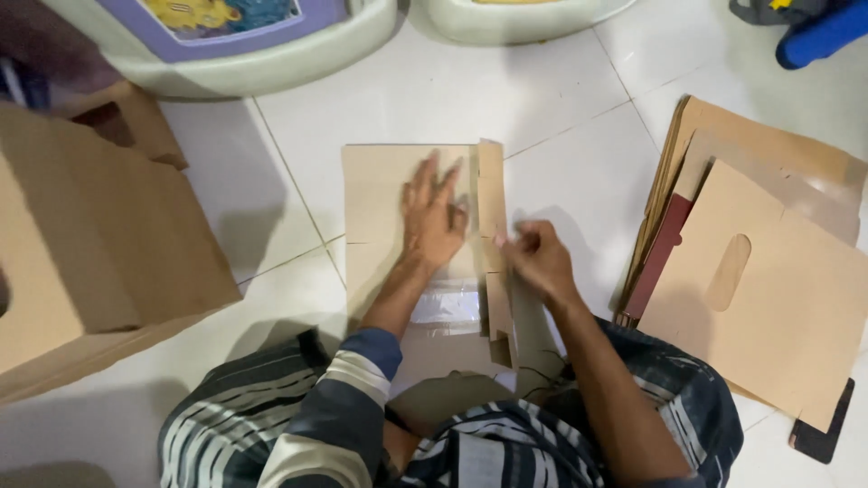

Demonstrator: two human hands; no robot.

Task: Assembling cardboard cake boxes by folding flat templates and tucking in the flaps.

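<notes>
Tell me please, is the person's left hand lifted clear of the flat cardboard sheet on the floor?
No: the left hand lies flat, fingers spread, pressing on the cardboard sheet.

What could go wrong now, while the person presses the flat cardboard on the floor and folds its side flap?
1. The left hand lies flat on the cardboard sheet right beside the raised flap; its fingers might get pinched or cut by the edge.
2. The right hand grips only a narrow strip, so the flap may crease crookedly or tear.
3. The sheet rests on smooth floor tiles and could slide.
</notes>
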